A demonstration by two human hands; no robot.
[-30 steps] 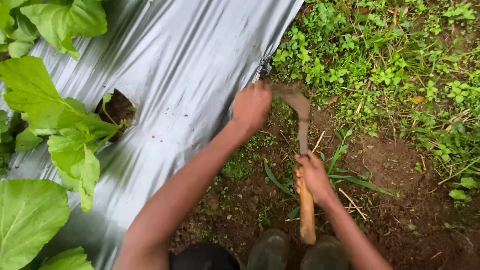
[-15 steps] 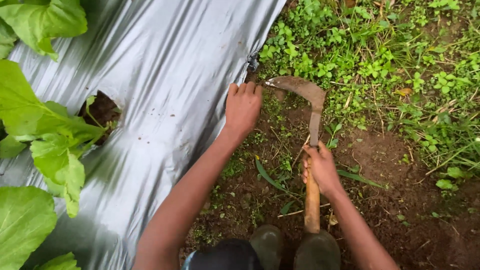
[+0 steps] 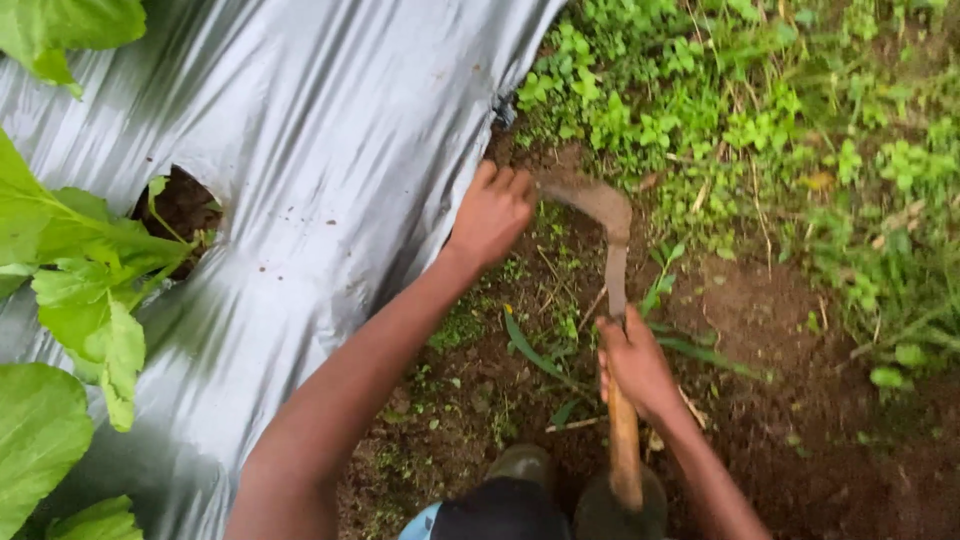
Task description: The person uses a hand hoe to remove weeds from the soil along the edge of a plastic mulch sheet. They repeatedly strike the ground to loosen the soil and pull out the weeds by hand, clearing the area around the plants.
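Right hand point(image 3: 632, 362) grips the wooden-handled, rusty curved sickle point(image 3: 607, 262); left hand point(image 3: 491, 214), fingers curled, contents indiscernible, risks a cut beside the blade.

Sickle blade point(image 3: 592, 198) motion-blurred, edge and tip unclear, tip lost near the left hand point(image 3: 491, 213). Left fingers point(image 3: 497, 179) smeared; can't tell if they grip weeds or soil. Right hand point(image 3: 634, 362) covers the mid handle point(image 3: 624, 450); handle end runs over a boot point(image 3: 618, 512), boot cut by bottom edge. Weeds point(image 3: 760, 120) at right blurred. Leaves point(image 3: 50, 430) cut off left. Sheet point(image 3: 330, 120) runs past top edge.
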